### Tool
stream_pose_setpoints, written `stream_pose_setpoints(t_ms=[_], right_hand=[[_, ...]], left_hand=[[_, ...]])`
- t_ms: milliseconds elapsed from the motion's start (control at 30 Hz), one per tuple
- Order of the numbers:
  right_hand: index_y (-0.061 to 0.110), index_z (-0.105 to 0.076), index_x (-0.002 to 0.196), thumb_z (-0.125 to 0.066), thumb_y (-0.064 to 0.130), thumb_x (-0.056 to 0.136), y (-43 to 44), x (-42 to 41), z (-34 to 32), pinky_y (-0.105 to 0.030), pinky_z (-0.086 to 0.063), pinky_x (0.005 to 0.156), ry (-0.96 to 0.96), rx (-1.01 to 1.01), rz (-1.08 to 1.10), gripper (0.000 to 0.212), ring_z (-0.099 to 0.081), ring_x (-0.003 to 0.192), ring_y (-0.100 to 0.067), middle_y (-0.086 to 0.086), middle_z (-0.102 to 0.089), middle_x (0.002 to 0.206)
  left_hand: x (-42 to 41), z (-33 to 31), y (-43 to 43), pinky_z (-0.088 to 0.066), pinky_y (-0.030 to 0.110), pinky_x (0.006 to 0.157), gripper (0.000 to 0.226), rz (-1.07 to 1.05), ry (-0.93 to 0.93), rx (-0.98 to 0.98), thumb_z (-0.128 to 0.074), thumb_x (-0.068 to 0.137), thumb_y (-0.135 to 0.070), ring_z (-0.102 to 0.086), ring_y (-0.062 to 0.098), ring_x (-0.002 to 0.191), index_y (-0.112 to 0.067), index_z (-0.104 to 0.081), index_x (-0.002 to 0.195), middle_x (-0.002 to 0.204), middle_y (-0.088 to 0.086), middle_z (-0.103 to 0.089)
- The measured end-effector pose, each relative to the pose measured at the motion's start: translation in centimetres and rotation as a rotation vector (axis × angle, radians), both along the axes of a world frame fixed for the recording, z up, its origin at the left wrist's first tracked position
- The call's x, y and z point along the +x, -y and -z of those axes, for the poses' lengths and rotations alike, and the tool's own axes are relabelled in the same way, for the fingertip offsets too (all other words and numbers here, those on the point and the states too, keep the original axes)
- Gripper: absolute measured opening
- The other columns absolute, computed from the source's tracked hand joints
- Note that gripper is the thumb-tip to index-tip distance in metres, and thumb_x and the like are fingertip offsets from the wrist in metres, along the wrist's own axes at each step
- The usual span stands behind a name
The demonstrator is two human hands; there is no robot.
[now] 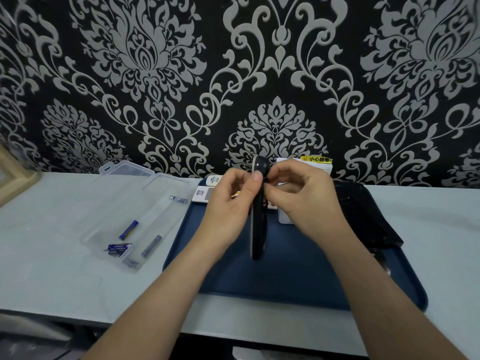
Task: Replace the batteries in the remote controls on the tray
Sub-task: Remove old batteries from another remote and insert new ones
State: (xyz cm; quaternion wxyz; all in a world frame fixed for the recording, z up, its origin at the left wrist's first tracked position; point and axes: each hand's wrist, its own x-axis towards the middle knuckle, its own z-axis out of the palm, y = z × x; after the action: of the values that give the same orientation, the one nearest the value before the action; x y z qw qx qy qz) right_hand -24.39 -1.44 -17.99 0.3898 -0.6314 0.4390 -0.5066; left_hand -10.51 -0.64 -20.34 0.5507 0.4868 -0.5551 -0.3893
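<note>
A long black remote control [258, 229] stands on edge above the dark blue tray [285, 276], seen from its side. My left hand [231, 201] grips it from the left, thumb near its top end. My right hand [304, 198] pinches the remote's upper part from the right; what its fingertips hold is hidden. Two white remotes [204, 194] lie at the tray's far left corner, partly behind my left hand. Another white remote [284, 219] lies under my right hand. Blue batteries [128, 229] lie in an open clear plastic case [130, 203] to the left of the tray.
A black plastic bag [363, 216] lies on the tray's right side. A white box with a yellow warning label [317, 159] stands against the patterned wall. A wooden frame [13, 172] sits at the far left. The pale table's front edge [233, 331] is close to me.
</note>
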Motion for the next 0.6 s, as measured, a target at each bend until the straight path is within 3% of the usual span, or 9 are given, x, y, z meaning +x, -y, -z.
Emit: stream_pose_setpoints(t_ms=[100, 267, 367, 467, 600], right_hand=[[0.023, -0.066, 0.077, -0.077, 0.005, 0.079, -0.1, 0.6, 0.2, -0.031, -0.059, 0.074, 0.013, 0.025, 0.019, 0.021, -0.069, 0.067, -0.012, 0.004, -0.071, 0.076], [0.014, -0.071, 0.081, -0.076, 0.008, 0.081, -0.1, 1.4, 0.3, -0.03, -0.059, 0.075, 0.184, 0.094, 0.048, 0.008, -0.07, 0.073, -0.014, -0.003, -0.074, 0.076], [0.013, -0.073, 0.083, -0.077, 0.008, 0.081, 0.0, 1.5, 0.2, -0.029, -0.059, 0.076, 0.171, 0.032, 0.114, 0.006, -0.071, 0.078, -0.017, -0.003, -0.074, 0.079], [0.01, -0.076, 0.087, -0.075, 0.005, 0.082, 0.1, 1.3, 0.1, -0.038, -0.06, 0.08, 0.176, 0.025, 0.116, 0.008, -0.071, 0.083, -0.022, -0.007, -0.074, 0.081], [0.01, -0.078, 0.092, -0.076, 0.009, 0.082, 0.2, 0.7, 0.0, -0.04, -0.059, 0.082, 0.044, 0.006, 0.082, 0.01, -0.071, 0.085, -0.018, -0.003, -0.075, 0.084]], left_hand=[[-0.3, -0.1, 0.0, -0.034, 0.025, 0.052, 0.046, -0.075, 0.066, -0.086, -0.054, 0.088, -0.057, -0.041, 0.008, 0.056, -0.013, -0.049, 0.081, 0.062, -0.004, -0.046], [-0.8, -0.8, 0.1, -0.036, 0.022, 0.052, 0.03, -0.258, 0.235, -0.301, -0.053, 0.095, -0.037, -0.043, 0.004, 0.055, -0.011, -0.046, 0.082, 0.062, -0.011, -0.046], [-1.0, -0.7, 0.2, -0.035, 0.021, 0.051, 0.028, -0.273, 0.303, -0.349, -0.053, 0.095, -0.037, -0.044, 0.006, 0.054, -0.013, -0.045, 0.082, 0.061, -0.01, -0.046], [-0.9, -0.4, 0.4, -0.035, 0.026, 0.05, 0.029, -0.276, 0.381, -0.403, -0.052, 0.094, -0.04, -0.043, 0.009, 0.053, -0.016, -0.042, 0.079, 0.06, -0.009, -0.044], [-0.7, -0.5, 0.1, -0.032, 0.022, 0.049, 0.03, -0.277, 0.399, -0.44, -0.053, 0.092, -0.039, -0.039, 0.01, 0.053, -0.017, -0.038, 0.076, 0.06, -0.009, -0.04]])
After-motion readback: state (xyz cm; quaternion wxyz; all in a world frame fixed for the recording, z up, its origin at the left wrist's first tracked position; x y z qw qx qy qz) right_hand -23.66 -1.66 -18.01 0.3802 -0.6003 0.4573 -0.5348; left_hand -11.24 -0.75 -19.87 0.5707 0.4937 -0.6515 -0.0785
